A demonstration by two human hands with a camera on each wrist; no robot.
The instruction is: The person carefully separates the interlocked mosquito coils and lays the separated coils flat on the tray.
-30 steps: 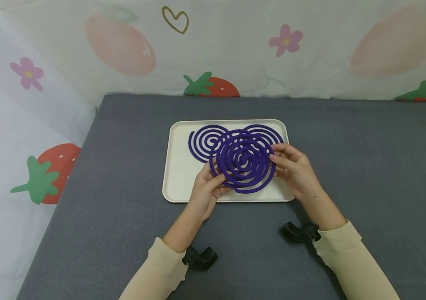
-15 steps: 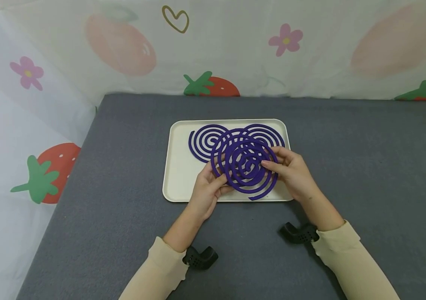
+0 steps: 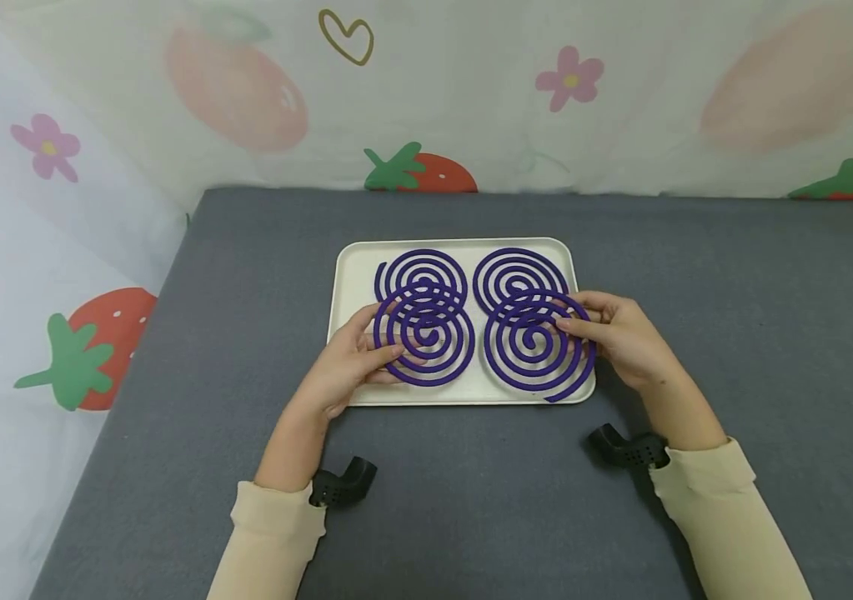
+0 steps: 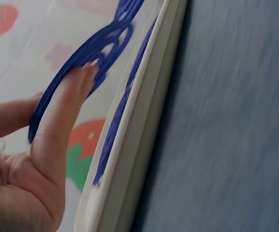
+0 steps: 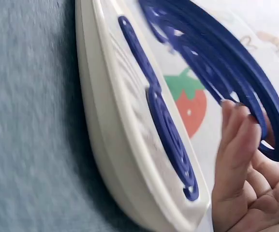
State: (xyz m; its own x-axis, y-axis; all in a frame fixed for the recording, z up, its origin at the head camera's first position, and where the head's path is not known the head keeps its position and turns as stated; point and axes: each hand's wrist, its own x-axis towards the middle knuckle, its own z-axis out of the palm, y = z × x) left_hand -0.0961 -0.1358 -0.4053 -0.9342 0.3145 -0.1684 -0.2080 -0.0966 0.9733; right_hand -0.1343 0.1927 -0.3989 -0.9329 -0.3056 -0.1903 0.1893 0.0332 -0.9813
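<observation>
In the head view, my left hand (image 3: 339, 367) pinches the edge of a purple mosquito coil (image 3: 429, 338) between thumb and fingers, holding it above the tray (image 3: 351, 267). A second mosquito coil (image 3: 530, 340) is pinched by my right hand (image 3: 621, 337) over the tray's right part. Behind them, two more coils lie on the tray: a back left coil (image 3: 426, 252) and a back right coil (image 3: 514, 287), each partly covered by a held one. Both wrist views show the held coils tilted and raised off the tray: the left coil (image 4: 74, 60) and the right coil (image 5: 241, 46).
The white rectangular tray rests on a grey cloth-covered table (image 3: 471, 500). A pale curtain (image 3: 456, 92) printed with strawberries and flowers hangs behind and to the left. Black wrist cameras (image 3: 343, 482) sit on both wrists.
The two held coils overlapped earlier; now they are apart. My left hand has moved left with its coil, my right hand slightly right with the other, uncovering more of the coils on the tray.
</observation>
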